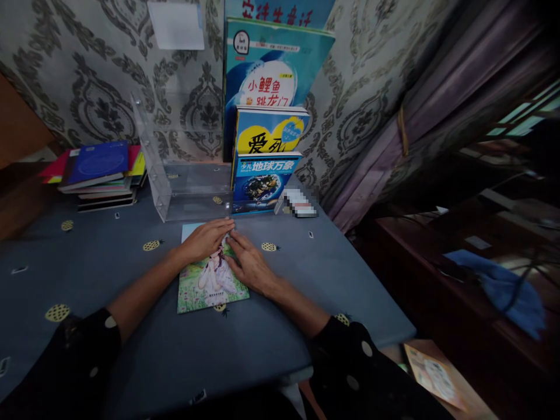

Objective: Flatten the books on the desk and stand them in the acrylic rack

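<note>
Both hands flat on a thin picture book [210, 283] lying face up on the grey-blue table [131, 338], just in front of the clear acrylic rack [175, 186]. Left hand [205, 239] is open, palm down, fingers spread across the book's upper part. Right hand [251, 265] is open too, palm down on the book's right side, fingertips meeting the left hand near the book's top middle. Neither hand grips anything; both just press or rest on the cover.

Progress, judged from how things lie: three books already stand at the rack's right end, a tall one [271, 70] at the back, a yellow-and-blue one [269, 131] in front of it, an earth-cover one [262, 184] nearest. The rest of the rack is bare. The picture book is not yet lifted. A stack of books [102, 172] sits at the far left, well apart from the hands, so plenty looks left to handle.

Orientation: picture book lies flat, long axis running near to far from the person, slightly tilted, top edge toward the rack, bottom edge toward the person. Cover art reads upright from the person's side.

Curtain [415, 116] hangs to the right, a blue cloth [499, 289] lies on dark furniture beyond the table edge.
</note>
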`<state>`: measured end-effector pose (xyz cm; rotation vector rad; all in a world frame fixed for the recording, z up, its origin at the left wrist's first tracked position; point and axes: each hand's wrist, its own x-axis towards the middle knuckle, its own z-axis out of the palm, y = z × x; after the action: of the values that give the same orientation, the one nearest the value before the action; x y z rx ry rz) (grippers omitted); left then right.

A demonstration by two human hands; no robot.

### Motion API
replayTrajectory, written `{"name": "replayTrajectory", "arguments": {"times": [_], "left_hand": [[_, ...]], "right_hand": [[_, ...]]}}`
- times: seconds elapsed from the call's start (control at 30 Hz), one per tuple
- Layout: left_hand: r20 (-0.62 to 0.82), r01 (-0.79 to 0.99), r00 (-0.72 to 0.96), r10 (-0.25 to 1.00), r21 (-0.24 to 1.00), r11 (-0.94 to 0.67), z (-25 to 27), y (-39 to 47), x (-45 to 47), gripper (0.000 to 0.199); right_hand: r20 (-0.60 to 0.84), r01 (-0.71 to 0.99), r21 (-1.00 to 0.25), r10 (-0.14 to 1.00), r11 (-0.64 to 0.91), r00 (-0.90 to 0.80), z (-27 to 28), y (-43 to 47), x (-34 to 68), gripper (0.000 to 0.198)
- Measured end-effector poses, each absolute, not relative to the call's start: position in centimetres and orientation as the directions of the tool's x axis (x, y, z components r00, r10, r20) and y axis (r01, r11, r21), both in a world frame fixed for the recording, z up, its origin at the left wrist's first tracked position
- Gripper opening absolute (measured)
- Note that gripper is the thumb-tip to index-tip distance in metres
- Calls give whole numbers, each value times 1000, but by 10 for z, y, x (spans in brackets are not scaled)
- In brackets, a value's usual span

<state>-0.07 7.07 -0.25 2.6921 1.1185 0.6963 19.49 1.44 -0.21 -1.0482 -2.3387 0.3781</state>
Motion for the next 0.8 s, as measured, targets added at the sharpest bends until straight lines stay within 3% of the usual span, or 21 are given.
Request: {"name": "replayTrajectory", "arguments": {"times": [0.8], "left_hand": [[331,629,642,692,289,-722,3,48,4,44]], "right_hand": [[382,552,-518,754,654,-534,-6,-1,205,46]]}}
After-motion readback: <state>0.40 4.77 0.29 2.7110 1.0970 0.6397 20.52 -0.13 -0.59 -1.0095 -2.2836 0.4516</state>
